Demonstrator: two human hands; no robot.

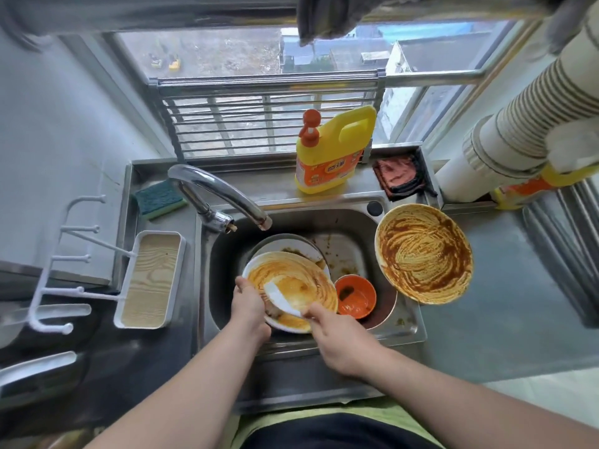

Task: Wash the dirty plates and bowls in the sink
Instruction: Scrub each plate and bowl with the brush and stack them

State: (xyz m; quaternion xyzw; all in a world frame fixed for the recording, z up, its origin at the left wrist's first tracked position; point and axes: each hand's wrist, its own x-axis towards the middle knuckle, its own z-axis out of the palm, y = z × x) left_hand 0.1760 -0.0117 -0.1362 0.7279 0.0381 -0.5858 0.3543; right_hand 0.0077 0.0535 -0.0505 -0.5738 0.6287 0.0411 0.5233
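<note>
Left hand [247, 301] grips the near-left rim of the smeared plate [291, 288], fingers curled round it, tilting it over the sink [223, 254] so residue falls inside. Right hand [337, 332] pinches a white scraper [281, 298] against the plate face. Orange bowl [355, 296] waits in the basin; a second dirty plate [423, 253] rests on the sink's right rim. Tap [223, 196] is dry.

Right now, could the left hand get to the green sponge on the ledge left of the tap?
Probably yes, but not freely. The left hand grips the rim of the dirty plate over the sink, so it must let go first. The sponge lies uncovered behind the tap, whose spout arches nearby.
</note>
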